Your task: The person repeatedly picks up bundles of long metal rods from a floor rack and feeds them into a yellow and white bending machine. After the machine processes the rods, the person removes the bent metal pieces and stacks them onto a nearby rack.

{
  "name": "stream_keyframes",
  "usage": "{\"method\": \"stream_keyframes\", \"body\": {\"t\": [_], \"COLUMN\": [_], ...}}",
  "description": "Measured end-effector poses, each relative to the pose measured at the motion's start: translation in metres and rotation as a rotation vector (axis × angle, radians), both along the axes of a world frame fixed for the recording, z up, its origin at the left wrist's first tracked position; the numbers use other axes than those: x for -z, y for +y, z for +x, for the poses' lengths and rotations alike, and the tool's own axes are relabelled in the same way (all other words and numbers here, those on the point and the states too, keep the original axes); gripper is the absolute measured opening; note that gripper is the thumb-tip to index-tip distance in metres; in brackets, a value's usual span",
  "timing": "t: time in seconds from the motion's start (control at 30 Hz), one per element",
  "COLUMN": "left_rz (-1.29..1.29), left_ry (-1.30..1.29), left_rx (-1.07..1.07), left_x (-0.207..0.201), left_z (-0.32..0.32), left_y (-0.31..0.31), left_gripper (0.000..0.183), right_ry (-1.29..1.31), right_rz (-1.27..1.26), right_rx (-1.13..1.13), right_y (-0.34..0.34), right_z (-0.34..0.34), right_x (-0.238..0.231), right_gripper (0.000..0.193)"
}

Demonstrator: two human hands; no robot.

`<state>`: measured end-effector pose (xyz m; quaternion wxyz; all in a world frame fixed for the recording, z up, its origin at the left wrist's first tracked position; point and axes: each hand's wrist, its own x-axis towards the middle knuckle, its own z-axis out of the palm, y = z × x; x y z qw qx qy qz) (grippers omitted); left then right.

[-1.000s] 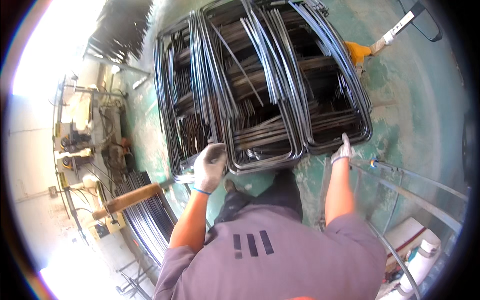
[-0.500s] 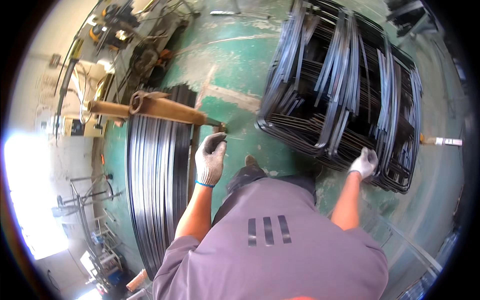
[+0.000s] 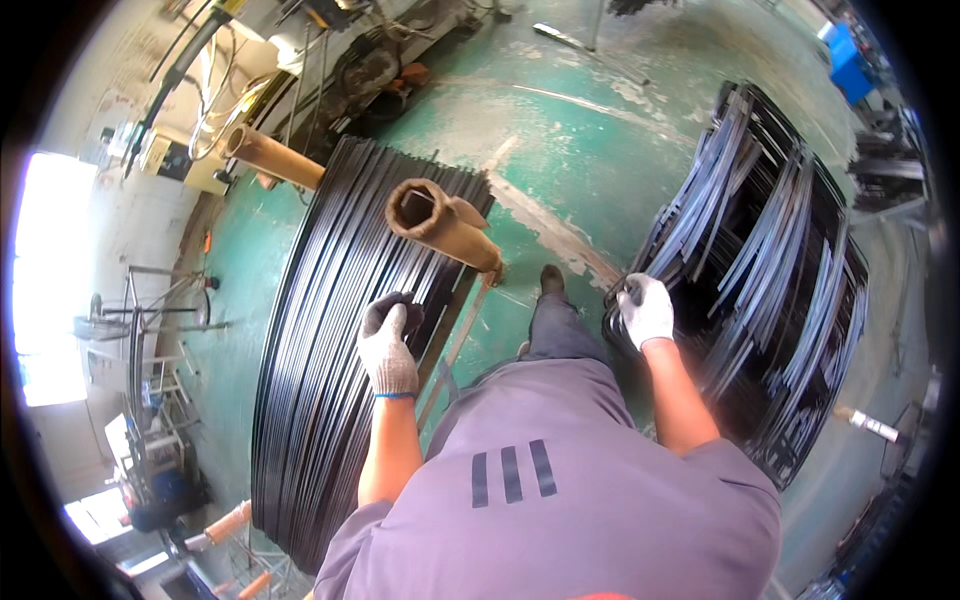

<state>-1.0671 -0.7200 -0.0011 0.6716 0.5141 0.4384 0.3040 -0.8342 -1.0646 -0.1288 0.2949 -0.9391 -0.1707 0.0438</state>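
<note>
My left hand (image 3: 388,348), in a pale knit glove with dark fingers, hovers over a broad pile of long dark metal strips (image 3: 330,350). Its fingers are loosely curled, thumb apart from them, and I see nothing gripped. My right hand (image 3: 648,312), gloved the same way, is loosely curled beside the near left corner of a stack of dark metal frames (image 3: 770,250) with rounded corners. Whether it touches that stack I cannot tell; nothing held shows in it. Two brown tube-covered posts stick up at the strips, one near (image 3: 440,225) and one farther left (image 3: 270,155).
Green, worn floor (image 3: 560,130) lies between the two piles, with my foot (image 3: 552,280) on it. Machinery with hoses (image 3: 205,130) stands at the far left. A metal bar (image 3: 590,52) lies on the floor ahead. A blue box (image 3: 850,62) is at the far right.
The view has turned: the strips fill more of the left, and the frame stack sits farther right. My right hand has left the stack's near edge; my left is now over the strips.
</note>
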Motion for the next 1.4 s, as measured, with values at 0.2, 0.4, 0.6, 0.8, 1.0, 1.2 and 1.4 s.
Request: {"method": "stream_keyframes", "body": {"t": [0.2,0.4,0.6,0.8,1.0,1.2,1.4], "left_rz": [0.060,-0.082,-0.194,-0.197,-0.089,0.286,0.180], "left_ry": [0.052,-0.004,0.061,0.019,0.273,0.853,0.791], "left_rx": [-0.101,-0.289,-0.287,-0.374,-0.687,-0.966,-1.282], "left_x": [-0.014,-0.020,-0.049,-0.037,-0.041,-0.044,-0.057], "left_z": [0.039,0.118,0.184,0.199,0.210,0.225,0.286], "left_y": [0.073,0.110,0.115,0.118,0.110,0.108,0.095], "left_gripper": [0.021,0.020,0.020,0.024,0.024,0.023,0.022], "right_ry": [0.175,0.629,0.462,0.016,-0.121,-0.253,-0.192], "right_rz": [-0.458,-0.650,-0.729,-0.377,-0.354,-0.401,-0.305], "right_rx": [-0.484,-0.557,-0.593,-1.207,-1.910,-2.127,-1.951], "right_y": [0.059,0.080,0.257,0.488,0.549,0.568,0.639], "right_z": [0.066,0.138,0.263,0.255,0.166,0.156,0.151], "right_x": [0.057,0.115,0.079,0.014,0.068,0.099,0.078], "right_gripper": [0.015,0.028,0.036,0.054,0.081,0.057,0.080]}}
